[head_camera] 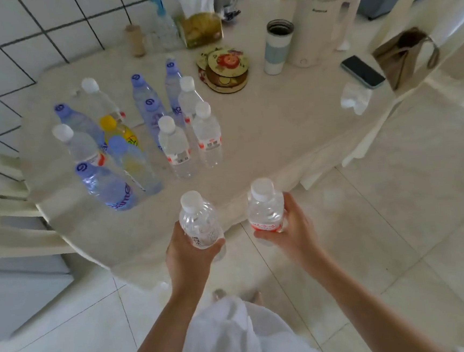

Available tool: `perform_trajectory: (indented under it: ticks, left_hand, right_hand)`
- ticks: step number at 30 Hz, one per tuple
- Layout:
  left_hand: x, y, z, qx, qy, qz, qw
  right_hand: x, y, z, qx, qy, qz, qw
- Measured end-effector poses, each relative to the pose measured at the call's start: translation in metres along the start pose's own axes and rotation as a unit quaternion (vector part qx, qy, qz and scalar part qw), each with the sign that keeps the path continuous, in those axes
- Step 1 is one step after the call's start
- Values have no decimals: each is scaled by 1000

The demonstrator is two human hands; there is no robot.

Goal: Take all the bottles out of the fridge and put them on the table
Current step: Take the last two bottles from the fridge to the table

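Observation:
My left hand (188,252) grips a clear white-capped water bottle (199,220) upright, just at the near edge of the table (278,138). My right hand (291,226) grips a second clear bottle with a red label (265,210), held upright over the floor beside the table's near edge. Several bottles stand on the table's left half: blue-tinted ones with blue caps (108,186), clear white-capped ones (176,149), and one with a yellow cap (117,131). The fridge is out of view.
A white kettle (323,19), a travel mug (278,46), floral coasters (225,68), a tissue box (200,24), a phone (362,71) and a crumpled tissue (356,97) lie on the table's far and right parts. A chair (6,201) stands at the left, a tiled wall behind.

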State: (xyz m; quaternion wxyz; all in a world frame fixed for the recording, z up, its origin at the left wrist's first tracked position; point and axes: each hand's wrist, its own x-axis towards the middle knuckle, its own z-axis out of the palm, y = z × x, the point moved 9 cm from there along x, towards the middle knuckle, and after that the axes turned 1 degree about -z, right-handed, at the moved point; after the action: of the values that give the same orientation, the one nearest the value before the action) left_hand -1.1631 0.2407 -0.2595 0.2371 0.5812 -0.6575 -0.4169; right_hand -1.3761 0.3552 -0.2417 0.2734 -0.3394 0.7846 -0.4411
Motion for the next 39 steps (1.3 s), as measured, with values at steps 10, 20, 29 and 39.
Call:
perform_trajectory:
  ticks: [10, 20, 29, 39]
  left_hand:
    - [89, -10, 25, -40, 59, -23, 997]
    - [135, -31, 40, -51, 98, -72, 991]
    - [129, -44, 52, -29, 105, -102, 989]
    - [131, -46, 53, -19, 84, -103, 991]
  right_hand:
    - [126, -7, 41, 14, -69, -30, 997]
    - [181, 5, 91, 7, -142, -44, 989]
    - [184, 14, 97, -5, -183, -83, 980]
    - [180, 22, 103, -18, -202, -65, 977]
